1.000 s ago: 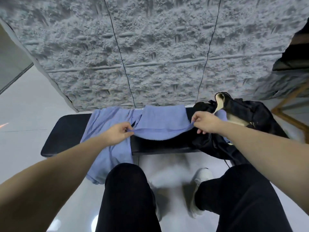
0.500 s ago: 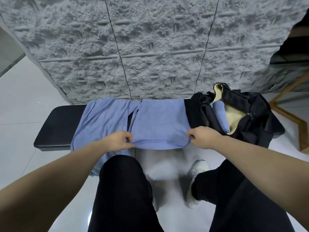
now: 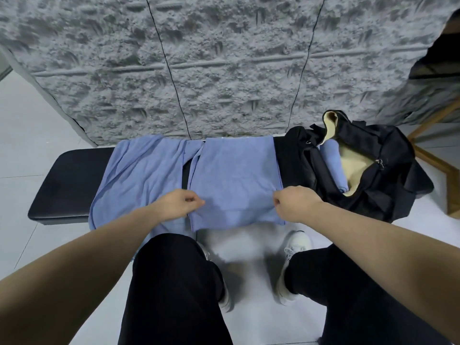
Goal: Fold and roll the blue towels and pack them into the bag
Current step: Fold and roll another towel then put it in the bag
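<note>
towels (image 3: 234, 175): blue | bag (image 3: 388, 170): black, cream lining | bench (image 3: 64, 185): black | wall (image 3: 224, 66): mottled grey

No readable text anywhere. No label, brand, number or sign to make out on anything in view.
</note>
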Demonstrator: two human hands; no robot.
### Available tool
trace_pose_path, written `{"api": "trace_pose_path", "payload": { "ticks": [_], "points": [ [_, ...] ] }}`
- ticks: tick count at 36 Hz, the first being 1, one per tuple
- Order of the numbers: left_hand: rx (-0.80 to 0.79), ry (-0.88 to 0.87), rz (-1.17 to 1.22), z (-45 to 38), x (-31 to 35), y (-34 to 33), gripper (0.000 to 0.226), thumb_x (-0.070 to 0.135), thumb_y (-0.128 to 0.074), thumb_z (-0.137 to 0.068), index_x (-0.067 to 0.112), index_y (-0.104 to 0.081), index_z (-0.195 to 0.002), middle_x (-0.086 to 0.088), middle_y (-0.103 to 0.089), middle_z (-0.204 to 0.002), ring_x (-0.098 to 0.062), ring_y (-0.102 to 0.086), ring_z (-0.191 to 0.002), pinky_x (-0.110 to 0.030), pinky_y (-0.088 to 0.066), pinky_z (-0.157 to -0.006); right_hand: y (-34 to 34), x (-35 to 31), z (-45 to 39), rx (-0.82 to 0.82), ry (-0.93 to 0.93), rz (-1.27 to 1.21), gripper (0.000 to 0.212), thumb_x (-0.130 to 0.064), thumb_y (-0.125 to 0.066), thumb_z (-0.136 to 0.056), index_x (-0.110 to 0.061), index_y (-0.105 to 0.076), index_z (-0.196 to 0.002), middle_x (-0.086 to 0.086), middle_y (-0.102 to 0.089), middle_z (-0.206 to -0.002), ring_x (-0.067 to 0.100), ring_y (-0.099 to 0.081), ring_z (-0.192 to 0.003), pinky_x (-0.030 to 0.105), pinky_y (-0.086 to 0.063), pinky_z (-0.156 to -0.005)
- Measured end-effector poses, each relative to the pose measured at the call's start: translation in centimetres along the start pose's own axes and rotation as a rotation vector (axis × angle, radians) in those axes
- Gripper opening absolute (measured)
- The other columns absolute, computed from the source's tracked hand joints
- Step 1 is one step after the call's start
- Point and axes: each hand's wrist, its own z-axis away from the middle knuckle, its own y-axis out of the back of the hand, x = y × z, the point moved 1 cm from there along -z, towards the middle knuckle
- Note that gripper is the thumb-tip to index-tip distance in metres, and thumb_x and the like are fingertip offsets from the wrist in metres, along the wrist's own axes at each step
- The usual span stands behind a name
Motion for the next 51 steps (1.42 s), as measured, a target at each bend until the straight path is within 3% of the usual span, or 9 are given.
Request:
{"api": "trace_pose_path", "payload": {
  "ticks": [9, 15, 17, 23, 31, 39, 44, 49, 51],
  "points": [
    [0.423, 0.158, 0.672, -5.8, 2.0, 0.5, 0.020, 0.006, -0.047, -0.094, 0.022, -0.058, -0.092, -0.005, -0.063, -0.085, -0.022, -0.057, -0.075, -0.039, -0.052, -0.079, -0.2, -2.3, -5.5, 0.176, 0.106, -0.364, 0.034, -0.020, -0.048, -0.095, -0.019, -0.060, -0.126, 0.003, -0.059, -0.127, 0.024, -0.053, -0.118, 0.033, -0.045, -0.095],
    [0.590, 0.241, 0.676, -9.6, 2.4, 0.2, 0.024, 0.004, -0.049, -0.094, 0.009, -0.066, -0.111, -0.007, -0.067, -0.104, -0.024, -0.061, -0.093, -0.021, -0.048, -0.068, -0.1, -4.1, -9.4, 0.227, 0.136, -0.462, 0.042, -0.018, -0.051, -0.093, -0.018, -0.056, -0.134, 0.002, -0.057, -0.132, 0.023, -0.047, -0.127, 0.032, -0.038, -0.106],
    [0.635, 0.252, 0.653, -10.7, 2.2, 0.2, 0.028, 0.003, -0.050, -0.095, 0.004, -0.065, -0.118, -0.012, -0.068, -0.116, -0.026, -0.063, -0.107, -0.022, -0.045, -0.080, 0.0, -4.6, -10.5, 0.268, 0.138, -0.468, 0.041, -0.018, -0.051, -0.092, -0.017, -0.057, -0.132, 0.003, -0.058, -0.130, 0.024, -0.048, -0.124, 0.031, -0.037, -0.106],
    [0.600, 0.261, 0.584, -13.3, 0.8, 1.0, 0.029, 0.005, -0.053, -0.093, 0.008, -0.071, -0.114, -0.008, -0.071, -0.114, -0.024, -0.065, -0.106, -0.025, -0.050, -0.088, 0.3, -5.4, -13.8, 0.354, 0.166, -0.481, 0.039, -0.018, -0.052, -0.091, -0.016, -0.060, -0.129, 0.003, -0.060, -0.129, 0.025, -0.048, -0.121, 0.027, -0.033, -0.104],
    [0.638, 0.194, 0.593, -15.6, 1.7, 2.5, 0.025, 0.008, -0.057, -0.090, 0.021, -0.058, -0.112, 0.007, -0.056, -0.066, -0.007, -0.048, -0.054, -0.012, -0.034, -0.041, 1.2, -6.5, -16.2, 0.340, 0.073, -0.451, 0.041, -0.026, -0.052, -0.092, -0.028, -0.057, -0.133, -0.004, -0.052, -0.138, 0.023, -0.041, -0.129, 0.035, -0.033, -0.105],
    [0.666, 0.213, 1.056, -16.6, 2.1, 2.7, 0.019, 0.021, -0.067, -0.092, 0.024, -0.065, -0.110, 0.001, -0.069, -0.077, -0.012, -0.062, -0.069, -0.029, -0.056, -0.076, 1.3, -6.3, -17.1, 0.306, -0.002, -0.490, 0.034, -0.030, -0.048, -0.092, -0.034, -0.058, -0.125, -0.009, -0.048, -0.135, 0.021, -0.039, -0.125, 0.040, -0.035, -0.103],
    [0.594, 0.227, 1.170, -16.1, 2.8, 3.5, 0.029, -0.003, -0.054, -0.095, 0.015, -0.055, -0.118, -0.005, -0.061, -0.075, -0.011, -0.053, -0.057, -0.014, -0.045, -0.045, 1.3, -6.3, -17.1, 0.305, -0.009, -0.509, 0.032, -0.030, -0.049, -0.092, -0.036, -0.058, -0.122, -0.011, -0.049, -0.133, 0.020, -0.039, -0.123, 0.039, -0.035, -0.102],
    [0.553, 0.256, 1.020, -16.5, 2.5, 3.3, 0.036, -0.002, -0.055, -0.095, 0.009, -0.054, -0.129, -0.006, -0.056, -0.069, -0.007, -0.047, -0.043, -0.016, -0.039, -0.040, 1.4, -6.4, -17.2, 0.301, -0.015, -0.496, 0.030, -0.031, -0.049, -0.092, -0.036, -0.057, -0.121, -0.010, -0.048, -0.133, 0.020, -0.038, -0.125, 0.039, -0.033, -0.102],
    [0.522, 0.251, 0.974, -16.4, 2.8, 3.4, 0.039, 0.001, -0.058, -0.095, 0.010, -0.054, -0.132, -0.015, -0.066, -0.087, -0.006, -0.047, -0.044, -0.014, -0.039, -0.039, 1.3, -6.4, -17.2, 0.298, -0.017, -0.496, 0.030, -0.031, -0.049, -0.092, -0.035, -0.056, -0.121, -0.010, -0.047, -0.133, 0.020, -0.037, -0.126, 0.039, -0.032, -0.102]
  ]
}}
